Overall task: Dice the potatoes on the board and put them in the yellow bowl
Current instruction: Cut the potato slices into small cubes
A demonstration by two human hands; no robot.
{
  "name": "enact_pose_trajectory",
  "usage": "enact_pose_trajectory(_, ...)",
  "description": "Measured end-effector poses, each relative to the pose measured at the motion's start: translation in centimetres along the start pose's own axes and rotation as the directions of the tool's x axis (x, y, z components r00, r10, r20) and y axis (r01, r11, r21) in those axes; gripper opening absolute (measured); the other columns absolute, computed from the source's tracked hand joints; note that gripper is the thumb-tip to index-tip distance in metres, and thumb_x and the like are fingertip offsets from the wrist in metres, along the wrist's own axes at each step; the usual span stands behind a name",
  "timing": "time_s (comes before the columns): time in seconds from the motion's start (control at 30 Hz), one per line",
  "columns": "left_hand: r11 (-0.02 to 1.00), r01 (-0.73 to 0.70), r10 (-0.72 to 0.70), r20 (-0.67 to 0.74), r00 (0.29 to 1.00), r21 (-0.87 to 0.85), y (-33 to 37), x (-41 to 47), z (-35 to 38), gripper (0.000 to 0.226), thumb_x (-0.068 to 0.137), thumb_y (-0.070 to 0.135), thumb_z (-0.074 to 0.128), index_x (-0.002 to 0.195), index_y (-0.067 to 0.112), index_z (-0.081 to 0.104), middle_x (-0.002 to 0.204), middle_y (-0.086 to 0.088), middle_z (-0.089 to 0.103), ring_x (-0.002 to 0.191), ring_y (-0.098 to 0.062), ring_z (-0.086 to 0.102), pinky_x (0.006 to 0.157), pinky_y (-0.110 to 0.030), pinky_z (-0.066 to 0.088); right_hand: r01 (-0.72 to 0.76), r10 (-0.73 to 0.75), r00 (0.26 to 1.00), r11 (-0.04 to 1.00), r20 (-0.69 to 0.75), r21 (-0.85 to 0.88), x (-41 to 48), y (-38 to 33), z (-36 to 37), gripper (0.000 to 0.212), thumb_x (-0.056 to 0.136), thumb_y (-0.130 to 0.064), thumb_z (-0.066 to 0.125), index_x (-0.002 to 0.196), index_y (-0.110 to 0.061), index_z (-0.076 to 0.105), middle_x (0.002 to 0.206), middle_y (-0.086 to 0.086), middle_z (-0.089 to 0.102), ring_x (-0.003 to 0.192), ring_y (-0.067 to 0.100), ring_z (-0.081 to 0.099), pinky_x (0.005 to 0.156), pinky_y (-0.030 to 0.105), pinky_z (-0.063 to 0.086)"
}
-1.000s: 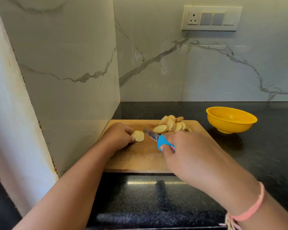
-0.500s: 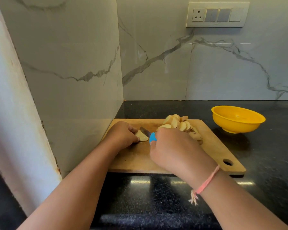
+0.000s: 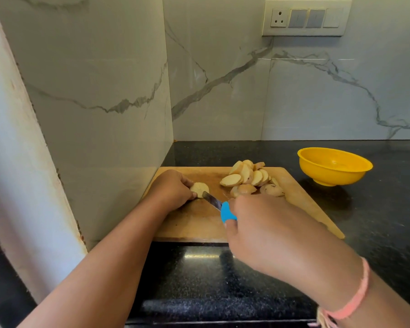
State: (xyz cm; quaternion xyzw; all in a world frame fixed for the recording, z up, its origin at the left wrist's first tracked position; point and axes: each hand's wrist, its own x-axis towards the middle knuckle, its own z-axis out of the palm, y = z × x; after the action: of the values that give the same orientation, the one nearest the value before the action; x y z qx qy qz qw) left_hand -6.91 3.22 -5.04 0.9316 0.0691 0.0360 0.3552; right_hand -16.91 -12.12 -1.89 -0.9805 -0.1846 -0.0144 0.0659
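Black granite counter [image 3: 376,221]; marble walls [image 3: 317,91]; wooden board [image 3: 301,192].

White marble-veined walls [image 3: 223,67] meet a black speckled counter [image 3: 376,209]; switch panel [image 3: 305,17] above.

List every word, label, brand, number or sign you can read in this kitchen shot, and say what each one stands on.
None: no readable text shows anywhere in this view.
The switch plate on the wall has a socket and plain switches, with no markings.
The blue-handled knife shows no brand.
The yellow bowl, the cutting board and the potato slices bear no print.
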Motion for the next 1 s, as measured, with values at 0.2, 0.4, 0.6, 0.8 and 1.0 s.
enact_pose_trajectory(0.2, 0.999, 0.003, -0.002, 0.014, 1.000, -0.042, -0.2, 0.0, -0.1, 0.038, 0.090, 0.011, 0.064, 0.128, 0.014, 0.060, 0.126, -0.006, 0.061, 0.101, -0.019, 0.058, 0.086, -0.026, 0.047, -0.039, 0.045, 0.987, 0.999, -0.152, 0.036, -0.1, 1.2, 0.3, 0.034, 0.096, -0.040, 0.041, 0.126, -0.027, 0.052, 0.093, -0.008, 0.057, 0.083, 0.010, 0.054, 0.068, 0.025, 0.045)
enact_pose_trajectory(0.4, 0.995, 0.030, -0.035, -0.049, 0.998, -0.097, -0.5, 0.5, 0.1, 0.046, 0.088, 0.007, 0.064, 0.132, 0.016, 0.054, 0.130, -0.007, 0.057, 0.085, -0.012, 0.055, 0.068, -0.021, 0.048, -0.064, 0.085, 0.980, 0.991, -0.178, 0.118, 2.3, 0.6, 1.4, 0.039, 0.099, -0.037, 0.038, 0.134, -0.022, 0.047, 0.102, 0.000, 0.061, 0.087, 0.015, 0.056, 0.071, 0.026, 0.047)
enact_pose_trajectory(0.6, 0.991, 0.057, -0.063, -0.051, 0.997, -0.124, -0.7, 0.8, 0.3, 0.046, 0.086, 0.006, 0.066, 0.129, 0.016, 0.054, 0.124, -0.007, 0.060, 0.105, -0.022, 0.060, 0.082, -0.029, 0.050, -0.071, 0.083, 0.988, 0.993, -0.129, 0.095, 3.4, -0.1, 1.7, 0.026, 0.097, -0.031, 0.041, 0.118, -0.019, 0.053, 0.071, -0.004, 0.044, 0.065, 0.013, 0.045, 0.047, 0.024, 0.028)
enact_pose_trajectory(0.8, 0.991, 0.057, -0.065, -0.065, 0.996, -0.122, -0.7, 1.0, 0.4, 0.041, 0.087, 0.006, 0.066, 0.125, 0.015, 0.055, 0.119, -0.007, 0.061, 0.098, -0.020, 0.061, 0.077, -0.027, 0.050, -0.051, 0.055, 0.998, 0.992, -0.033, 0.119, 4.2, -1.3, 0.7, 0.019, 0.098, -0.027, 0.043, 0.082, -0.019, 0.037, 0.072, -0.001, 0.045, 0.065, 0.011, 0.046, 0.050, 0.022, 0.034)
enact_pose_trajectory(1.0, 0.993, 0.059, -0.067, -0.084, 0.994, -0.098, -0.8, 1.2, 0.7, 0.038, 0.088, 0.009, 0.065, 0.123, 0.017, 0.054, 0.116, -0.006, 0.062, 0.094, -0.019, 0.062, 0.070, -0.024, 0.049, -0.004, 0.006, 1.000, 0.998, -0.024, 0.063, 3.4, -1.2, 0.4, 0.016, 0.098, -0.025, 0.042, 0.085, -0.019, 0.036, 0.070, -0.002, 0.042, 0.060, 0.010, 0.040, 0.048, 0.022, 0.031)
